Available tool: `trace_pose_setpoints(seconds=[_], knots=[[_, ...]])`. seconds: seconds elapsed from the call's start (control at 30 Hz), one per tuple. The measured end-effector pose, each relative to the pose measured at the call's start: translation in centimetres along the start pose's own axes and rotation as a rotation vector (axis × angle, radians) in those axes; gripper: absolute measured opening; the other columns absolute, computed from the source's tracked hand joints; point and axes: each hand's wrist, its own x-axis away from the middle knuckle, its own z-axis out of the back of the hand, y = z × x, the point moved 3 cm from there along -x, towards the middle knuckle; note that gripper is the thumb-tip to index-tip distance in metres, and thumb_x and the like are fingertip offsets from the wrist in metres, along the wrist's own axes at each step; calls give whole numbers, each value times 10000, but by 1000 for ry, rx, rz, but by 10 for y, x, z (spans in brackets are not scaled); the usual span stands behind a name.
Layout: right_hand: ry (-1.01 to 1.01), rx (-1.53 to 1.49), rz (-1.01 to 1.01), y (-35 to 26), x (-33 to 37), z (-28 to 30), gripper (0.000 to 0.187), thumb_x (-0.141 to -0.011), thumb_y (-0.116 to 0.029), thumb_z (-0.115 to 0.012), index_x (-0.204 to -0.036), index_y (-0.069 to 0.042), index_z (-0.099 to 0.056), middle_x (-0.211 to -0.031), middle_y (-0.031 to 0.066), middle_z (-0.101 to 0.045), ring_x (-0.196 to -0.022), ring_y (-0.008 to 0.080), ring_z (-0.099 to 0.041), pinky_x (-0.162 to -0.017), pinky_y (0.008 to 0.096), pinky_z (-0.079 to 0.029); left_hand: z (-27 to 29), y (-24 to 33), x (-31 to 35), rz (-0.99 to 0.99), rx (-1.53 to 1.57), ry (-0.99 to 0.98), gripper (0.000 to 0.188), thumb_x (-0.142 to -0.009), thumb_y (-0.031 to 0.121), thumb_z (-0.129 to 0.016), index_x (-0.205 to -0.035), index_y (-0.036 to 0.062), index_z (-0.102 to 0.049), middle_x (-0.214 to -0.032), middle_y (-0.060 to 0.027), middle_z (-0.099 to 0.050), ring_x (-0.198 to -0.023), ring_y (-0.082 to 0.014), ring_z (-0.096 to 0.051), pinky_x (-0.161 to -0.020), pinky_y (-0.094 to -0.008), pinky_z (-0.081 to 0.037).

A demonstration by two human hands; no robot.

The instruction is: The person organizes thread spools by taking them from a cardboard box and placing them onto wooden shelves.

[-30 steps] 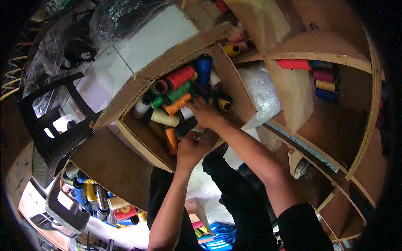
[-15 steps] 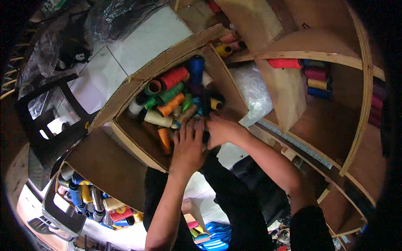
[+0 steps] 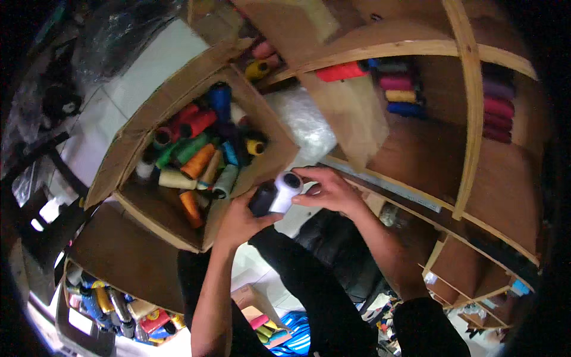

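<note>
Just past the near right side of an open cardboard box [image 3: 148, 217], my left hand [image 3: 239, 221] is closed around a black thread spool [image 3: 262, 200]. My right hand [image 3: 330, 190] grips a white thread spool [image 3: 283, 197] by its end, thumb and fingers on either side of its dark core. The two spools are side by side and appear to touch. Inside the box lie thread spools in many colours, among them an orange spool [image 3: 190, 208], a cream spool [image 3: 176, 179], a grey-green spool [image 3: 226, 180] and a blue spool [image 3: 220, 102].
Wooden shelves [image 3: 380, 50] stand to the right, with a red spool [image 3: 342, 72] and several others. Clear plastic wrap [image 3: 303, 122] lies between box and shelves. At lower left, another container holds many spools [image 3: 122, 306]. A black plastic frame [image 3: 35, 229] is at far left.
Both hands have come up out of the box, now with a black and a white spool in them. The view has shifted, so the box and shelves appear further left.
</note>
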Motion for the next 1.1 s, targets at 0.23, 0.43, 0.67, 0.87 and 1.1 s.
trace_pose_setpoints(seconds=[0.23, 0.43, 0.67, 0.87, 1.1], knots=[[809, -98, -327, 21, 61, 101, 339, -795, -234, -598, -1024, 16, -584, -816, 66, -616, -702, 153, -599, -603, 284, -490, -8, -2, -5, 207, 74, 59, 561, -604, 183, -808, -1091, 24, -579, -889, -61, -622, -808, -160, -577, -775, -294, -462], [1110, 854, -470, 88, 76, 236, 522, -755, -407, -617, -1071, 5, -567, -849, 126, -664, -729, 296, -638, -708, 370, -515, -7, -14, -8, -67, -154, 108, 593, -610, 159, -794, -1134, 22, -554, -960, -113, -634, -869, -217, -605, -810, -305, -459], [1082, 925, -658, 162, 61, 317, 470, -754, -384, -629, -1032, -8, -582, -830, 108, -653, -716, 261, -625, -688, 354, -507, -9, -16, -12, 42, -91, 101, 592, -621, 162, -785, -1146, 21, -547, -981, -113, -627, -894, -213, -593, -840, -301, -442], [969, 898, -682, 170, 53, 338, 426, -754, -364, -640, -999, -18, -594, -814, 93, -644, -705, 231, -614, -671, 339, -499, -12, -32, -14, -10, -57, 123, 583, -625, 170, -785, -1140, 25, -551, -948, -106, -634, -863, -199, -589, -813, -304, -452], [952, 895, -644, 160, 47, 336, 375, -754, -342, -653, -960, -31, -609, -795, 76, -634, -692, 196, -601, -651, 322, -491, -10, -22, -15, 89, -40, 152, 535, -632, 179, -784, -1092, 11, -568, -935, -102, -626, -833, -165, -567, -781, -293, -453]])
